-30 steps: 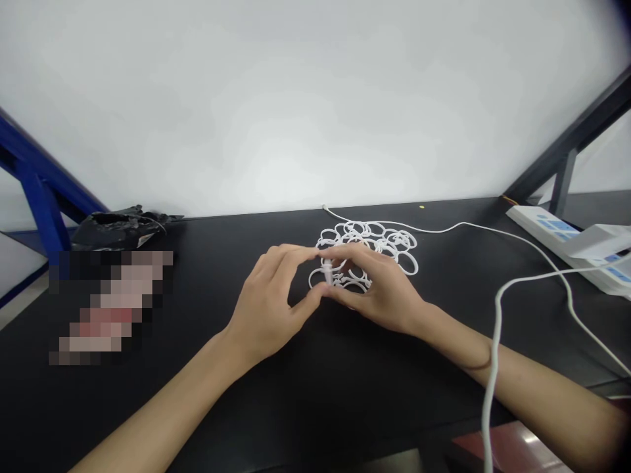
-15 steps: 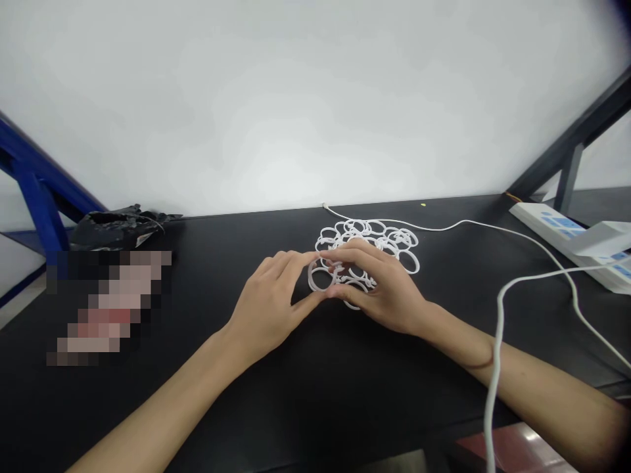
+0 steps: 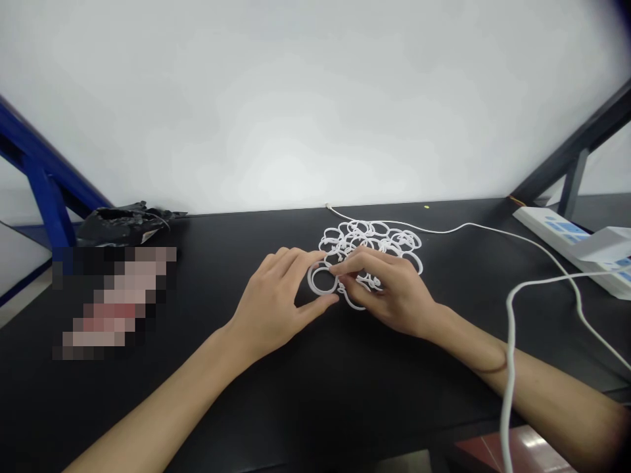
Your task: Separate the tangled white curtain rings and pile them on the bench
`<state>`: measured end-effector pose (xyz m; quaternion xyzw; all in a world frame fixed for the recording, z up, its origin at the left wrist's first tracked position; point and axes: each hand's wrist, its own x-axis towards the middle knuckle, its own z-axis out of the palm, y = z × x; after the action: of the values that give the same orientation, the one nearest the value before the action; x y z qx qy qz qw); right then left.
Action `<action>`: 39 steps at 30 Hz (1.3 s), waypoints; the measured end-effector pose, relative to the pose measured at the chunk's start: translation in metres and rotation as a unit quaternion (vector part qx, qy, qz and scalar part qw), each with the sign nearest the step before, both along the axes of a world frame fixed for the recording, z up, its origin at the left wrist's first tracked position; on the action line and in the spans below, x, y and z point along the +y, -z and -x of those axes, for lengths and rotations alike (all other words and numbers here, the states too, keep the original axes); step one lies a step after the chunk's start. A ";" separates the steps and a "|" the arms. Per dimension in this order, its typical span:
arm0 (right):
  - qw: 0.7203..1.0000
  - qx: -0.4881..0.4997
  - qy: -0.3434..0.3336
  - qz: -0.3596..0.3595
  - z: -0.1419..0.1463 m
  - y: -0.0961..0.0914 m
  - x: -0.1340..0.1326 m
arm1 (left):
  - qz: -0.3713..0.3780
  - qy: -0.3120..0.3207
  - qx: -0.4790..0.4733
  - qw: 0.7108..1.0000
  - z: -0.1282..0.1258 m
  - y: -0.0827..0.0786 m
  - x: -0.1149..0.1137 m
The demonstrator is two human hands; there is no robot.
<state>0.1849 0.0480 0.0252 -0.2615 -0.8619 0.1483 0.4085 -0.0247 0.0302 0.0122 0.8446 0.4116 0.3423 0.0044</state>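
Observation:
A pale white ring (image 3: 310, 281), with a second loop showing inside its outline, lies on the black table at the near left of a heap of white looped rings (image 3: 362, 226). My left hand (image 3: 271, 302) curves around the left side of this ring, thumb and forefinger apart, with the forefinger tip near its upper edge. My right hand (image 3: 394, 289) pinches the ring's right edge between thumb and forefinger; the fingertips partly hide the contact. Beneath and behind the right hand, several of the heaped rings with small knot-like bits are partly covered.
A white cable (image 3: 468, 225) runs behind the heap, and another white cable (image 3: 510, 355) crosses over my right forearm. At the right stands a white and blue box (image 3: 547, 220). A crumpled black bag (image 3: 118, 226) and a blurred patch are at the left.
The thumb and forefinger of my left hand have parted slightly from the right hand's fingertips. My right fingers have closed into a pinch, and the near ring now lies flatter.

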 end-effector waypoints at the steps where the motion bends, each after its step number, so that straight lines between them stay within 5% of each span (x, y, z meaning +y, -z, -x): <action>1: 1.000 -0.003 -0.003 0.003 0.000 0.000 0.000 | -0.001 0.005 0.003 1.000 0.000 0.000 0.000; 8: 0.998 -0.059 0.031 0.002 -0.003 0.004 0.004 | 0.030 -0.016 0.020 0.999 0.002 0.001 0.004; 13: 0.988 -0.123 0.082 -0.041 -0.007 0.003 0.009 | 0.060 -0.149 0.081 0.984 0.019 0.003 0.021; 18: 0.974 -0.207 0.080 -0.049 -0.010 0.002 0.010 | 0.096 -0.305 0.193 0.928 0.052 0.005 0.034; 21: 0.964 -0.249 0.083 -0.041 -0.010 0.001 0.009 | 0.083 -0.333 0.197 0.918 0.058 0.004 0.034; 28: 0.949 -0.301 0.084 -0.039 -0.009 0.000 0.006 | 0.063 -0.148 0.123 0.979 0.029 0.001 0.024; 33: 0.952 -0.297 0.065 -0.041 -0.011 0.002 0.008 | 0.127 -0.002 0.115 0.985 0.013 0.002 0.012; 39: 0.957 -0.286 0.030 -0.034 -0.012 -0.001 0.008 | 0.147 0.032 0.107 0.983 0.009 0.004 0.008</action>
<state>0.1973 0.0563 0.0260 -0.3049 -0.9388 0.0261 0.1581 -0.0339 0.0387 0.0079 0.8791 0.4285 0.1857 0.0951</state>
